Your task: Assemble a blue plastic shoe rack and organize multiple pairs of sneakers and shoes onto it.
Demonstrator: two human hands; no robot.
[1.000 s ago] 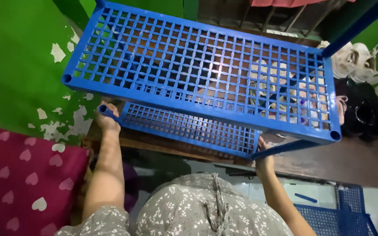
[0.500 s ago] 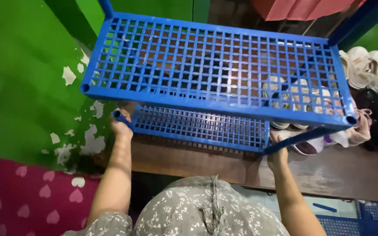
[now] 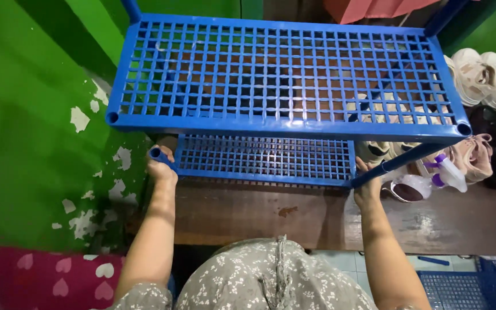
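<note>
Head view, looking down: blue plastic rack (image 3: 285,74) of grid shelves, standing on a dark wooden bench (image 3: 248,212) against a green wall with flaking paint (image 3: 41,132).

Left hand (image 3: 161,167) — fingers curled shut around the lower shelf's near-left corner post (image 3: 157,154), thumb side up. Lower shelf (image 3: 262,159) runs from these fingers across to the other hand.

Right hand (image 3: 366,185) — fingers wrapped round the slanting blue leg tube (image 3: 397,163) at the shelf's near-right corner; how tightly they close, cannot tell.

Just beyond the right fingers: clear spray bottle with purple nozzle (image 3: 429,179), pale shoes (image 3: 483,80) farther off. Below the left forearm: pink cloth with pale hearts (image 3: 41,275). Below the right forearm: another blue grid panel (image 3: 469,287) on the floor.
</note>
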